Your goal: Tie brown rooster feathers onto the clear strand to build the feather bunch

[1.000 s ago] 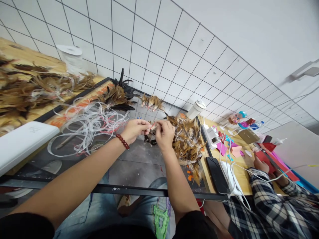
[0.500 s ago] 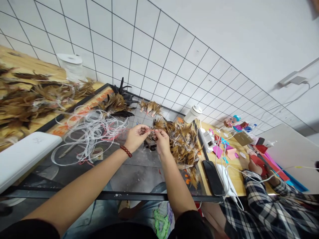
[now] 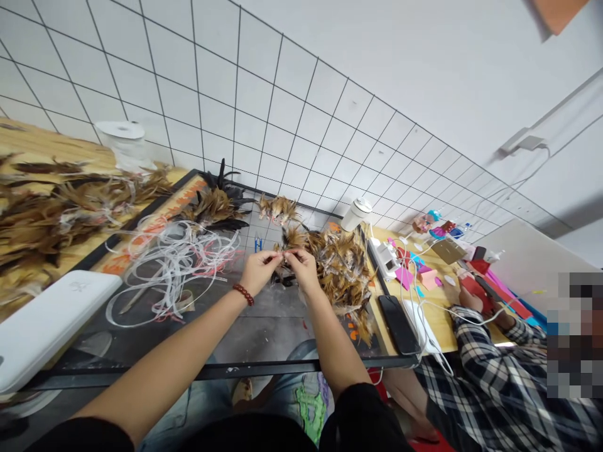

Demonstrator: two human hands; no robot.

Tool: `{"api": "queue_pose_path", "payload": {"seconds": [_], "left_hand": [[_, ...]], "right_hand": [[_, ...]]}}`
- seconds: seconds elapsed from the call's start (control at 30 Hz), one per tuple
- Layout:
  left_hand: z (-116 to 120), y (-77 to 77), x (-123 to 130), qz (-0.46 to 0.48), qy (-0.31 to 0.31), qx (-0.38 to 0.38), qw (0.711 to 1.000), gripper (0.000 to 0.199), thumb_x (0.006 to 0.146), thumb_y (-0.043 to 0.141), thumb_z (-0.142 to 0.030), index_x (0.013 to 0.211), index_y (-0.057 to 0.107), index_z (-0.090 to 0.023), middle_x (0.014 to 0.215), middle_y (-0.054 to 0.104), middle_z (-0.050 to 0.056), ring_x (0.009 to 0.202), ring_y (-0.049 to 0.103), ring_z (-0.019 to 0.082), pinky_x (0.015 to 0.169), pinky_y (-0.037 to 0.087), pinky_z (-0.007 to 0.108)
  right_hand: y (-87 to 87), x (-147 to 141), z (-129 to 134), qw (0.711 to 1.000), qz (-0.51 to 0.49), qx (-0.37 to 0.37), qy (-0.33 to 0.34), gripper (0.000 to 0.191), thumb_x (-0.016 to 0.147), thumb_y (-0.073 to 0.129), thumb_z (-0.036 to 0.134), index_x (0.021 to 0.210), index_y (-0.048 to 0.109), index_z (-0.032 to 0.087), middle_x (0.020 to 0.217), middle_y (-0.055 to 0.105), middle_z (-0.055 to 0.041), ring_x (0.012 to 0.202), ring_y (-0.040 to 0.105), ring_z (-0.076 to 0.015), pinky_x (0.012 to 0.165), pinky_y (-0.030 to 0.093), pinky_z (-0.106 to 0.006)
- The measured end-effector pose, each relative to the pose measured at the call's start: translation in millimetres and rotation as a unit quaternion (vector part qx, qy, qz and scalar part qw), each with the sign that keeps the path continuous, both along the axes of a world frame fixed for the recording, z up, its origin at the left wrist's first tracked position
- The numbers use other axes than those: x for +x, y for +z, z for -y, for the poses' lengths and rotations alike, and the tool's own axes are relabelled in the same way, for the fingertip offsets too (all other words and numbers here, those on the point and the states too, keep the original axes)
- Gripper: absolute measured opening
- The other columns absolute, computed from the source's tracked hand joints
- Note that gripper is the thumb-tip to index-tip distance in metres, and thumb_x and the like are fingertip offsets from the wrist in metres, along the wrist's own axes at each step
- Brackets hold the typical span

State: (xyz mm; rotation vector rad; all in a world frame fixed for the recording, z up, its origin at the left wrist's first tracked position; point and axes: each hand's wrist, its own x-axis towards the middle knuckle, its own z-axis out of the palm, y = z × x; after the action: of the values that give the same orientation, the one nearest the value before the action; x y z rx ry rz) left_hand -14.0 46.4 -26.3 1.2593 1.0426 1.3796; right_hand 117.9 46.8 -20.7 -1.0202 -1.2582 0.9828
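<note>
My left hand (image 3: 259,271), with a red bead bracelet at its wrist, pinches something too small to make out. Fingertip to fingertip with it, my right hand (image 3: 301,269) is closed in a pinch too, beside a small brown feather tuft (image 3: 293,237). A large pile of brown feathers (image 3: 346,267) lies just right of my right hand. Left of my left hand is a tangle of white and pink ribbon (image 3: 174,263). Behind the hands sit a small feather bunch (image 3: 279,208) and blue snips (image 3: 258,244).
A white box-like device (image 3: 56,326) lies at the left, near more feathers (image 3: 70,201) and a ribbon spool (image 3: 123,144). A white cup (image 3: 356,215), black phone (image 3: 398,323) and cables are at the right. Beyond them, a person in plaid (image 3: 490,364) handles red material.
The view has shifted slightly. My hands remain together, with their fingertips now closer, and the blue snips behind them show more fully.
</note>
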Motion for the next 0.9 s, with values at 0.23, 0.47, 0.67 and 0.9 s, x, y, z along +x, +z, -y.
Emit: {"api": "queue_pose_path", "payload": {"seconds": [0.23,0.47,0.67,0.9], "left_hand": [[-8,-16.7,4,-0.069,0.007,0.067,0.995,0.017,0.068,0.066,-0.031,0.074,0.072,-0.016,0.073,0.072,0.006,0.066,0.063,0.018,0.067,0.051,0.03],[-3,-14.9,8,-0.024,-0.086,-0.018,0.996,0.035,0.073,0.06,-0.05,0.074,0.065,-0.015,0.06,0.062,0.002,0.057,0.058,0.016,0.059,0.05,0.03],[-1,-20.6,11,-0.094,-0.099,-0.055,0.989,0.03,0.075,0.055,-0.048,0.072,0.061,-0.018,0.055,0.059,0.0,0.053,0.056,0.017,0.056,0.045,0.029],[0,-22.8,9,-0.199,-0.103,0.015,0.974,0.022,0.08,0.05,-0.032,0.066,0.06,-0.018,0.056,0.057,0.0,0.057,0.051,0.016,0.058,0.037,0.026]], "right_hand": [[-4.3,3,-7,0.998,0.018,0.016,-0.06,0.026,0.072,0.07,0.041,0.071,0.064,0.016,0.07,0.065,0.0001,0.067,0.056,-0.0124,0.072,0.046,-0.026],[-7.7,9,-6,0.999,0.009,0.004,-0.046,0.025,0.07,0.071,0.039,0.073,0.062,0.017,0.067,0.061,0.0019,0.064,0.052,-0.0112,0.066,0.044,-0.024],[27.4,9,-71,0.981,0.079,-0.023,-0.176,0.028,0.076,0.061,0.041,0.077,0.063,0.013,0.063,0.06,0.0,0.057,0.049,-0.0103,0.056,0.042,-0.021],[37.4,-47,-169,0.938,0.31,-0.111,-0.105,0.013,0.075,0.063,0.025,0.081,0.07,0.016,0.068,0.068,-0.0017,0.068,0.064,-0.0147,0.062,0.049,-0.023]]}}
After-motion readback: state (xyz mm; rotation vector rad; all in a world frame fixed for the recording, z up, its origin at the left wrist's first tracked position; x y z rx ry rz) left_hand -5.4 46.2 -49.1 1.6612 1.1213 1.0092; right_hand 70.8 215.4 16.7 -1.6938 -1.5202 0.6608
